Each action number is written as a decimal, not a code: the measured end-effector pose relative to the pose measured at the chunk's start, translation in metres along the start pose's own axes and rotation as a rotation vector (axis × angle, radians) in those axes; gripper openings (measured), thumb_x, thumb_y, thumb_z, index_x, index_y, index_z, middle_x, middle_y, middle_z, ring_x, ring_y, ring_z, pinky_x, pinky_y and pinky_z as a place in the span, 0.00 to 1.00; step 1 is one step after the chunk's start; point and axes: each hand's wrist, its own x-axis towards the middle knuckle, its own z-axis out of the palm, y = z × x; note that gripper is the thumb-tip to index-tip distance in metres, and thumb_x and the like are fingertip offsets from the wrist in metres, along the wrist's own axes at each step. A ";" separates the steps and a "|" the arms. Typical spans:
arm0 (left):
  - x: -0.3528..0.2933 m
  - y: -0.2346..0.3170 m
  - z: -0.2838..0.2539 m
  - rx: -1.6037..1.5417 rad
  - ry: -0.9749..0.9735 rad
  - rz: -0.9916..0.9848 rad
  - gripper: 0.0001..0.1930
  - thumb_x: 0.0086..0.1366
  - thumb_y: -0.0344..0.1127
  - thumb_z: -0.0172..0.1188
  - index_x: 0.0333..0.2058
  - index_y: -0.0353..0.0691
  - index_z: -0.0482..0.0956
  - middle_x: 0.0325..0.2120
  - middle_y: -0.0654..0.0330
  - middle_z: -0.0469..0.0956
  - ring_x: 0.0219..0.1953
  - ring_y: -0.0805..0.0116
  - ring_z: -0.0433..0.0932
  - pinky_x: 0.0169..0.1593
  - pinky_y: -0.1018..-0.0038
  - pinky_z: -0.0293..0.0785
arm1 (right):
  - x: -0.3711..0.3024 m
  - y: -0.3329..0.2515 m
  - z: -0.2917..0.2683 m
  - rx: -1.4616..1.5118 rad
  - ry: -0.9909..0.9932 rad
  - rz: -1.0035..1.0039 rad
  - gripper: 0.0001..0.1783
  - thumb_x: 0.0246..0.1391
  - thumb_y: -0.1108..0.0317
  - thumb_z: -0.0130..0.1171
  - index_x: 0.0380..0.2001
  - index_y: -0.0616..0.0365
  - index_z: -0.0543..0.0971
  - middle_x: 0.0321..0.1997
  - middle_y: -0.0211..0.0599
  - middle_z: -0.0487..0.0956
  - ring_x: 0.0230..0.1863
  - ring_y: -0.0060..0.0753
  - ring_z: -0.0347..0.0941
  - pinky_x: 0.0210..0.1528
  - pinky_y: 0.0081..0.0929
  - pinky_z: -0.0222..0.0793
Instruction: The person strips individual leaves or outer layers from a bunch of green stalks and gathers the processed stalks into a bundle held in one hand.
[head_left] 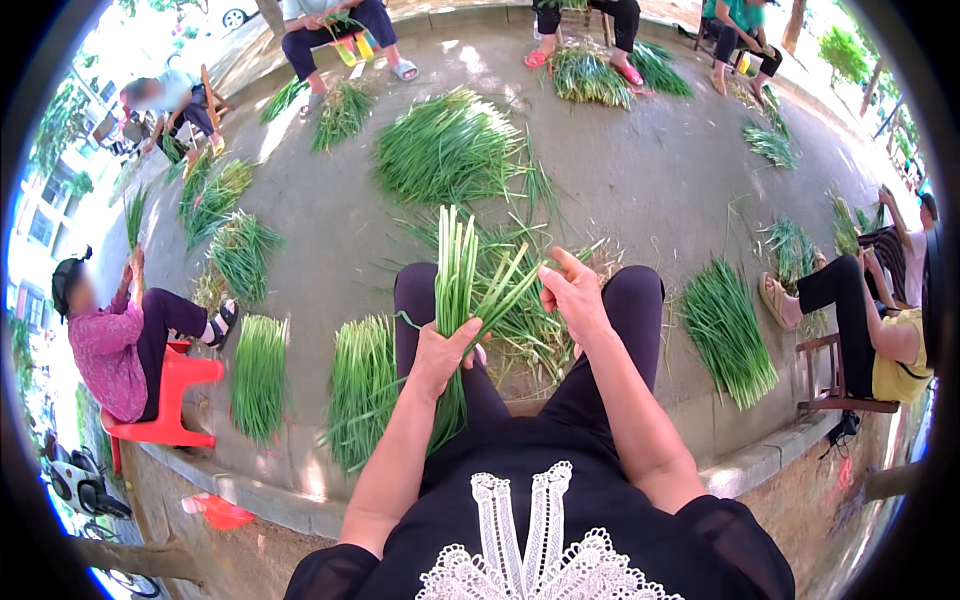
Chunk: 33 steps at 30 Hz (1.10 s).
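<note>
My left hand [440, 352] is closed around a bunch of garlic chives [458, 270], held upright above my lap with the pale stem ends up. A few stalks fan out of the bunch toward the right, and green leaves hang below the fist. My right hand [575, 292] is just right of those stalks, its index finger stretched out and the other fingers partly bent. I see nothing held in it. Between my knees, a loose heap of chives [535, 325] and pale trimmings lies on the ground, partly hidden by the bunch and my hands.
A neat chive pile [362, 375] lies by my left leg, another pile [258, 380] farther left. A large heap [450, 148] lies ahead; a further pile [730, 335] is at right. Several people sit around with chives, one on a red plastic chair [175, 400]. A curb [735, 470] runs behind me.
</note>
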 end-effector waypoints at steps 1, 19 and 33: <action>-0.001 -0.002 0.000 -0.007 -0.005 0.000 0.13 0.57 0.37 0.61 0.34 0.33 0.74 0.25 0.53 0.78 0.15 0.75 0.72 0.17 0.82 0.64 | -0.002 0.000 -0.001 0.020 0.008 0.023 0.33 0.51 0.72 0.52 0.58 0.74 0.55 0.16 0.29 0.69 0.15 0.18 0.62 0.17 0.17 0.59; -0.001 -0.006 0.001 -0.060 0.001 0.037 0.12 0.57 0.36 0.61 0.36 0.33 0.74 0.25 0.53 0.78 0.14 0.79 0.69 0.16 0.84 0.64 | -0.021 0.020 -0.011 0.033 0.074 0.101 0.35 0.46 0.79 0.50 0.59 0.72 0.53 0.15 0.28 0.67 0.13 0.19 0.60 0.16 0.18 0.58; -0.003 0.058 -0.018 0.384 -0.025 -0.002 0.11 0.54 0.36 0.64 0.28 0.33 0.77 0.20 0.61 0.77 0.11 0.80 0.66 0.13 0.83 0.63 | -0.025 -0.031 0.028 -0.017 -0.049 -0.140 0.31 0.51 0.75 0.53 0.58 0.72 0.56 0.34 0.38 0.75 0.17 0.14 0.63 0.17 0.14 0.60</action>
